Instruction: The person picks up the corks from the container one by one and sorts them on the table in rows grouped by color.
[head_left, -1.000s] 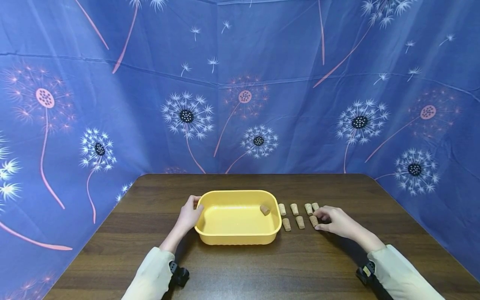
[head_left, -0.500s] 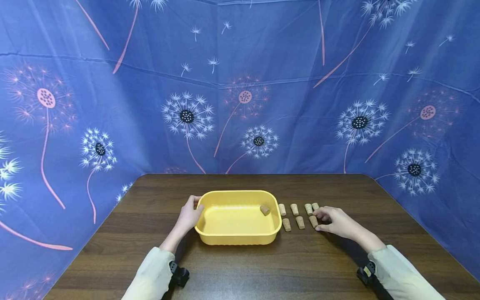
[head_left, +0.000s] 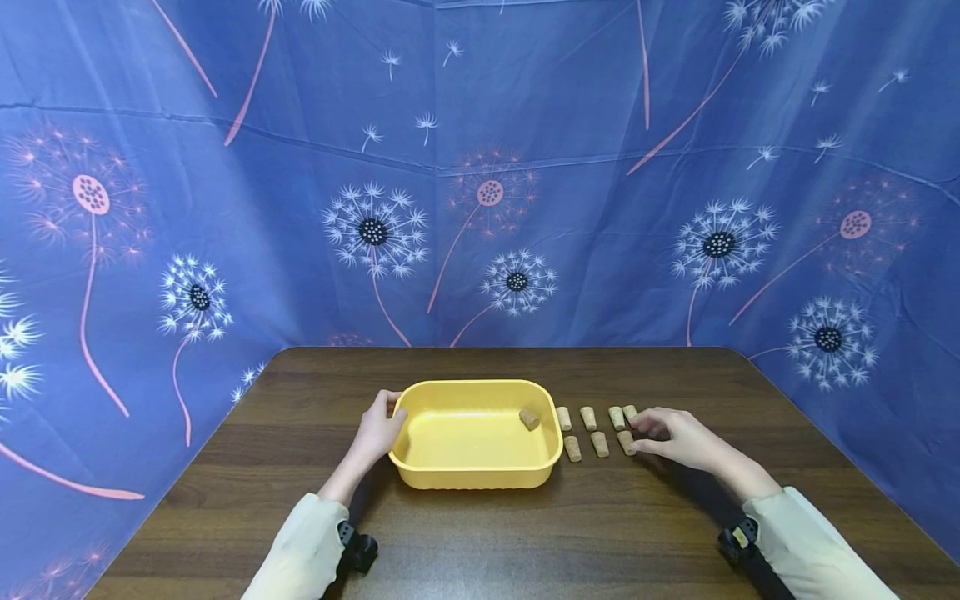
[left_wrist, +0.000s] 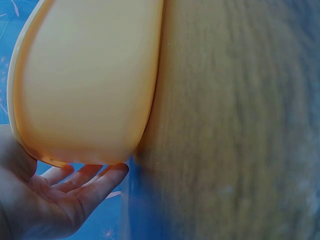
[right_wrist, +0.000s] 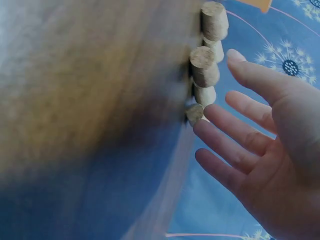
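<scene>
A yellow plastic basin (head_left: pixel 480 479) stands on the table with one cork (head_left: pixel 529 418) lying inside it. At its left end my left hand (head_left: pixel 378 429) grips the wall, thumb over the rim and fingers against the outside. To the right of the basin, several corks stand in two rows, among them a front cork (head_left: pixel 600 444) and a back cork (head_left: pixel 588 418). My right hand (head_left: pixel 678 437) is at the right end of these rows, fingers spread and relaxed, holding nothing. Its thumb is beside the rightmost front cork (head_left: pixel 626 442); its fingertips are close to the last back cork (head_left: pixel 631 412).
The dark wooden table (head_left: pixel 525 550) reaches back to a blue dandelion-print cloth (head_left: pixel 480 208) hanging behind and at the sides. A wrist camera (head_left: pixel 358 550) is strapped to the left wrist, and another camera (head_left: pixel 738 537) to the right.
My right hand has drawn slightly to the right, its thumb and fingers a little farther from the corks. The left hand, the basin and the corks stay in place.
</scene>
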